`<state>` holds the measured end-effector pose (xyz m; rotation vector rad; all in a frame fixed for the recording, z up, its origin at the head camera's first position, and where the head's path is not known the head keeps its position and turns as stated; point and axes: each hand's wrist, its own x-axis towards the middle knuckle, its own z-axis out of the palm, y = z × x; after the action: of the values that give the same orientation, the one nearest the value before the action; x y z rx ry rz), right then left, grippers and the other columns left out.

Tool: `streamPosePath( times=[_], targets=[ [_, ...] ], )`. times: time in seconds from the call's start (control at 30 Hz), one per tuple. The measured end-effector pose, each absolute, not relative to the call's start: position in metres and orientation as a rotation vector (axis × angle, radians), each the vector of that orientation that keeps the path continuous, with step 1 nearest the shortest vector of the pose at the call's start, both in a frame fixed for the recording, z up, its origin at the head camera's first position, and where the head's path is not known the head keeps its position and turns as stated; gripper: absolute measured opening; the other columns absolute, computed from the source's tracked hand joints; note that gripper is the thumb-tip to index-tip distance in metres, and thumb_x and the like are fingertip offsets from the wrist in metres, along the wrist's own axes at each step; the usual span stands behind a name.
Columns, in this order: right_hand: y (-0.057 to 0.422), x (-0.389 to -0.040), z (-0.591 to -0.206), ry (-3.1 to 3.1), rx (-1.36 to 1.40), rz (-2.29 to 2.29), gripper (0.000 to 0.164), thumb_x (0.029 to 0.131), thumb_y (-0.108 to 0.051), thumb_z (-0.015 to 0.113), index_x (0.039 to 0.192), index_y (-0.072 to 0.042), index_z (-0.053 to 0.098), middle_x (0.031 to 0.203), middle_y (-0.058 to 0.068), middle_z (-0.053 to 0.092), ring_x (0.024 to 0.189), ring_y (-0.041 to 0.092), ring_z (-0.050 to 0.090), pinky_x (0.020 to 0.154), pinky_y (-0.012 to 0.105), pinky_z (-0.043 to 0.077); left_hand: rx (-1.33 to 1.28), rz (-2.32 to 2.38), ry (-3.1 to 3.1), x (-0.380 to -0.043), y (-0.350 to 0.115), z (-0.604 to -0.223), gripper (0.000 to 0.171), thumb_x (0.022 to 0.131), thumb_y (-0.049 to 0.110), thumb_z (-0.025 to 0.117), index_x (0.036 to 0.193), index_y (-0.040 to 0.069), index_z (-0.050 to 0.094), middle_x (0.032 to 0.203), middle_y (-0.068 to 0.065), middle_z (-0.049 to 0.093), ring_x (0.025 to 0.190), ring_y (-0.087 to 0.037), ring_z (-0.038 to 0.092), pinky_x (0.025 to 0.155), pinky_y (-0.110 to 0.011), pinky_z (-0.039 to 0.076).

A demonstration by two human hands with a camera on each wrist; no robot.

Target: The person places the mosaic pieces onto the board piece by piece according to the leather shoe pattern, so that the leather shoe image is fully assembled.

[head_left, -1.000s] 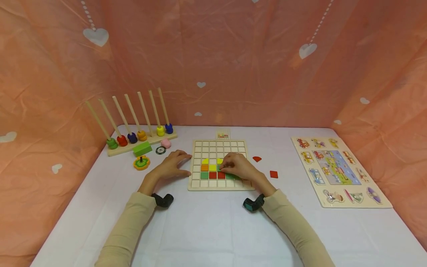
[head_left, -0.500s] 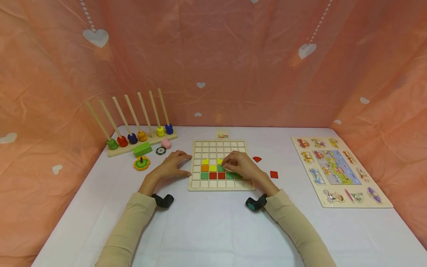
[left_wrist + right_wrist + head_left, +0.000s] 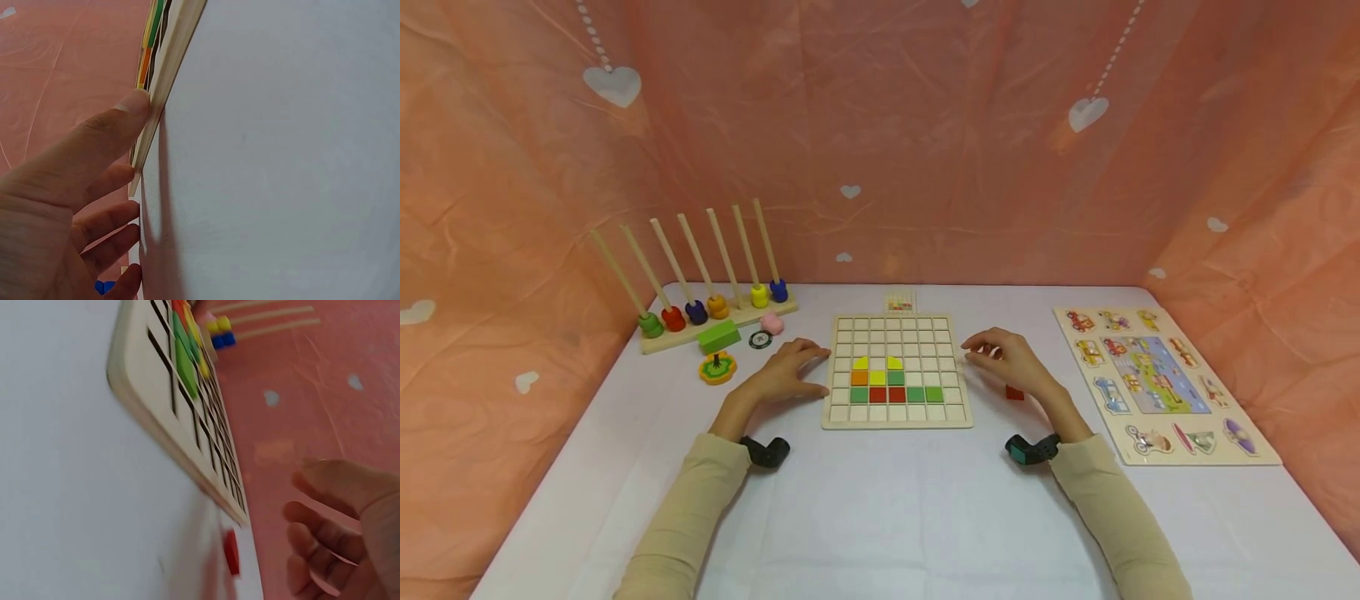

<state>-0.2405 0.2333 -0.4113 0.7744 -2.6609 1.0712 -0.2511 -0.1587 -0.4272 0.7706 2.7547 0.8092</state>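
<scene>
A wooden grid board (image 3: pixel 917 335) lies flat mid-table. Several coloured tiles sit in its cells: green, red, orange and yellow squares, plus two yellow rounded pieces (image 3: pixel 894 363). The left hand (image 3: pixel 780 372) rests at the board's left edge, thumb and fingers spread and touching the rim. The right hand (image 3: pixel 1013 360) hovers just right of the board, fingers loosely bent, nothing visible between them. Beneath it, a red square tile (image 3: pixel 1014 393) is partly covered by the hand. A red piece (image 3: pixel 231 552) lies on the cloth beside the board in the right wrist view.
A small pattern card (image 3: pixel 900 302) lies behind the board. On the left stand a peg rack (image 3: pixel 737 314) with coloured beads, a green block (image 3: pixel 719 336), a tree-shaped piece (image 3: pixel 718 367), a round token (image 3: pixel 761 339) and a pink piece (image 3: pixel 772 323). A picture puzzle (image 3: pixel 1165 446) lies at right.
The right hand has let go of a green tile, now in the board's grid, and moved right, off the board, over the red pieces. The left hand stays in place.
</scene>
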Motion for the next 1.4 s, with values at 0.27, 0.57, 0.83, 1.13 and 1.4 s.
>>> streamPosePath(
  times=[0.27,0.57,0.83,1.13,1.4],
  targets=[
    [0.264,-0.231,-0.404,-2.872,0.696,1.052,0.023,0.081,-0.009,0.071,0.103,-0.002,0.068,0.093,0.01,0.064,0.078,0.017,0.054,0.064,0.025,0.045,0.784,0.808,2.757,-0.25,-0.159,-0.427,0.068,0.078,0.033,0.075,0.134,0.006,0.049,0.133,-0.019,0.042,0.123,-0.035,0.036,0.104,-0.053,0.027],
    [0.285,-0.222,-0.403,-3.076,0.698,1.057,0.032,0.076,-0.016,0.077,0.101,-0.001,0.066,0.092,0.008,0.065,0.077,0.015,0.051,0.067,0.024,0.044,0.777,0.809,2.748,-0.251,-0.159,-0.428,0.069,0.078,0.034,0.075,0.135,0.006,0.048,0.133,-0.019,0.042,0.124,-0.036,0.035,0.104,-0.054,0.027],
    [0.293,-0.219,-0.405,-3.132,0.644,1.019,0.023,0.075,-0.012,0.078,0.092,-0.002,0.065,0.084,0.004,0.061,0.074,0.014,0.05,0.066,0.025,0.043,0.782,0.81,2.752,-0.25,-0.159,-0.427,0.068,0.078,0.034,0.075,0.135,0.006,0.048,0.133,-0.019,0.042,0.123,-0.036,0.036,0.104,-0.054,0.027],
    [0.287,-0.221,-0.407,-3.091,0.689,1.041,0.024,0.077,-0.01,0.076,0.09,-0.004,0.057,0.079,0.002,0.056,0.072,0.014,0.049,0.064,0.023,0.042,0.778,0.801,2.758,-0.249,-0.158,-0.424,0.068,0.078,0.033,0.074,0.135,0.006,0.049,0.133,-0.019,0.041,0.124,-0.035,0.035,0.105,-0.053,0.027],
    [0.252,-0.233,-0.411,-2.903,0.784,1.119,0.01,0.083,-0.001,0.067,0.092,-0.005,0.064,0.086,0.004,0.064,0.077,0.014,0.053,0.069,0.023,0.045,0.791,0.8,2.759,-0.249,-0.158,-0.425,0.068,0.078,0.033,0.074,0.135,0.005,0.048,0.132,-0.019,0.042,0.123,-0.036,0.036,0.104,-0.053,0.028]
  ],
)
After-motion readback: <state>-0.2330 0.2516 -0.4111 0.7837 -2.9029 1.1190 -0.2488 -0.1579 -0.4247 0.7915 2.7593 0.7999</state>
